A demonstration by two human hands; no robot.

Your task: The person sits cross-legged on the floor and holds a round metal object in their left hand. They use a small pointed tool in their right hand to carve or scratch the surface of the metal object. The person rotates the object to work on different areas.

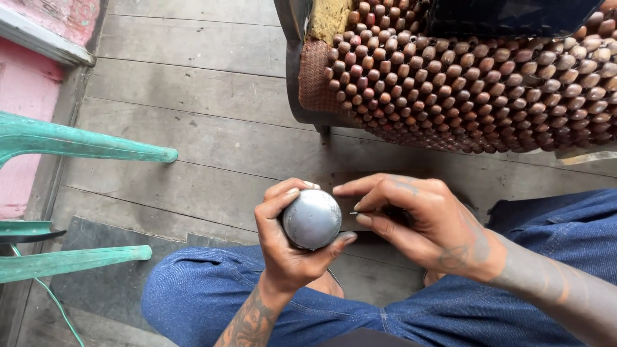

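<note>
Metal, dull grey and smooth with a soft sheen and a few faint scuffs, makes up the small rounded ball (pixel 312 218) at the middle of the view. The left hand (pixel 289 241) cups it from the side, fingers curled over its top and thumb pressed under its lower edge, so the fingers are closed around the ball. It sits in the air above the person's lap, between the two knees in blue denim (pixel 212 292), whose weave and pale stitching show clearly. The right hand (pixel 418 222) is just beside the ball on its right; its thumb and forefinger are pinched together on a thin, pin-like metal tool (pixel 354 213) whose tip points at the ball's side, the other fingers loosely bent beneath. Whether the tip touches the metal cannot be told.

Below lies a floor of broad wooden planks (pixel 193 83), grey, worn and grainy, with dark seams between the boards. At upper right stands a chair with a seat cover of brown wooden beads (pixel 463 83), glossy and oval, strung in tight rows over a dark frame. At left, two pale green plastic chair legs (pixel 83 144) jut across the boards, tapered and scuffed, beside a pink painted wall (pixel 26 90)
</note>
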